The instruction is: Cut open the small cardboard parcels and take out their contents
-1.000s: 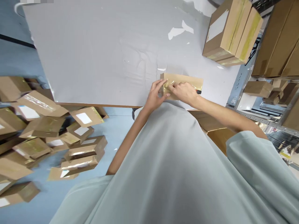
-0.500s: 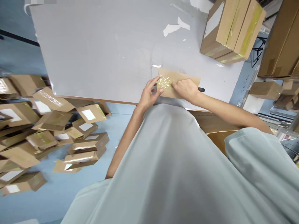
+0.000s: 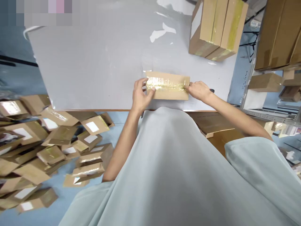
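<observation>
Carton (image 3: 170,94) flaps closed, tape (image 3: 162,82) spans seam, cut extent unclear; left hand (image 3: 139,99) spread at one end, right hand (image 3: 199,90) curled, pinch unclear.

I wore loose shirt (image 3: 174,169), pale grey-green, smooth cloth, long soft folds down front; sleeves (image 3: 254,153) were short, wide, matching.

Left hand (image 3: 140,96) touches taped box (image 3: 168,94); right hand (image 3: 199,90) grips dark tool (image 3: 212,90).
</observation>
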Demonstrator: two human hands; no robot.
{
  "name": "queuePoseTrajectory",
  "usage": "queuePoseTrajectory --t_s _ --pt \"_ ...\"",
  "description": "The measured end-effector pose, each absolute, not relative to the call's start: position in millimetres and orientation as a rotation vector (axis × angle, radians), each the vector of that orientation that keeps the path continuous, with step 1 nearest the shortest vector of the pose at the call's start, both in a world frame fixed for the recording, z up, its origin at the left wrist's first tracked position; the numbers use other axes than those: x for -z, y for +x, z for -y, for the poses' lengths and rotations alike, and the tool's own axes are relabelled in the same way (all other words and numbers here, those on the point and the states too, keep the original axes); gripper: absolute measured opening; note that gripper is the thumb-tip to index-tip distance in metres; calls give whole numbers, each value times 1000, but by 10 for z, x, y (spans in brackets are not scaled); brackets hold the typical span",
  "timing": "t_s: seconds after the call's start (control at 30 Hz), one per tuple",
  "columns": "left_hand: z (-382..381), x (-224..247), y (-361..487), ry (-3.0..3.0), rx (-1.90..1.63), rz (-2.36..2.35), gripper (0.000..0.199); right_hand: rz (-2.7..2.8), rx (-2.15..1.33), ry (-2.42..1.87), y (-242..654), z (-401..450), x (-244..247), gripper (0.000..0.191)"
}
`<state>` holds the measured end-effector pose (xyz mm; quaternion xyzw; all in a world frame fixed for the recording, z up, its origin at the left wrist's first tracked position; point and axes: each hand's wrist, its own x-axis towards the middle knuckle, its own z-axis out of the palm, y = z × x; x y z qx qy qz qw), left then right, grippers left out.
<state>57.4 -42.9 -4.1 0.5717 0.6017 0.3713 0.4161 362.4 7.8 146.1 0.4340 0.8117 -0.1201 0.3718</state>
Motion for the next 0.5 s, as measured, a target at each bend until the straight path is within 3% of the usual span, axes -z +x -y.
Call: queuePoseTrajectory --t_s 0.17,0.5 --pt "123 -47 626 1464 -903 -1798 73 -2168 370 1135 3436 30 -1373 44" --pt "94 -6 718 1485 -743 -2057 82 -2139 476 1227 3025 186 -1341 45"
